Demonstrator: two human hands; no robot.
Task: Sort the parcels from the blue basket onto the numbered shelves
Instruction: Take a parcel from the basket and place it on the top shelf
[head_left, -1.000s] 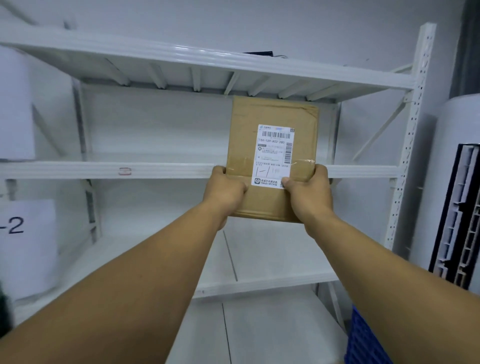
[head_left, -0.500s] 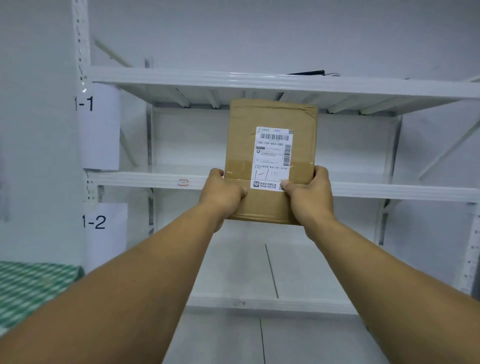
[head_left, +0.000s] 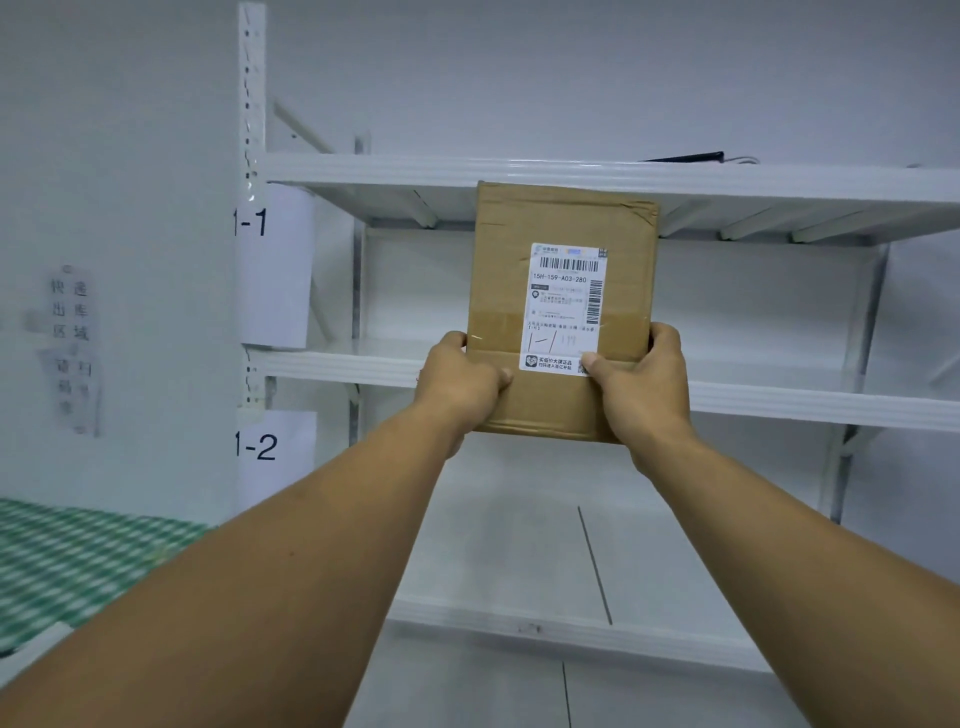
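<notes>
Before tag 1-1 (head_left: 272, 223) and tag 1-2 (head_left: 275, 447), left hand (head_left: 462, 382) and right hand (head_left: 647, 387), fingers (head_left: 498, 375) tight round parcel (head_left: 501, 270) labelled 15H-159-A03-280.

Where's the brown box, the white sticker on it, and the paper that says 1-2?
Brown cardboard box (head_left: 498, 280): head view, bare cardboard left of the label.
White rectangular shipping label (head_left: 563, 309): head view, its printed middle.
White paper sign marked 1-2 (head_left: 267, 447): head view, on the digit 2.
</notes>
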